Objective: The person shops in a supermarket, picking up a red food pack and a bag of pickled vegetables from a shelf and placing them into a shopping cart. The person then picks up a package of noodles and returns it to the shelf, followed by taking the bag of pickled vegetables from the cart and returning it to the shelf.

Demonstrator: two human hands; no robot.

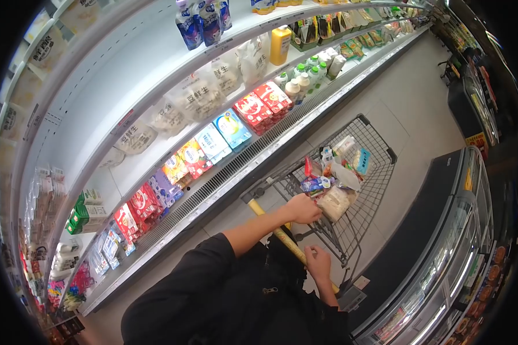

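My left hand reaches over the yellow handle of a wire shopping cart, its fingers curled. Whether anything is inside those fingers is hidden. Close beyond it in the cart lies a blue and purple pouch. My right hand is closed at the handle's right part. Also in the cart are a clear bag with pale contents, a whitish plastic bag, a blue packet, a red item and a white package.
On the left runs a lit refrigerated shelf with bags, boxed drinks, bottles and pouches. A glass-topped display case stands to the right. Grey tiled floor stretches ahead between them.
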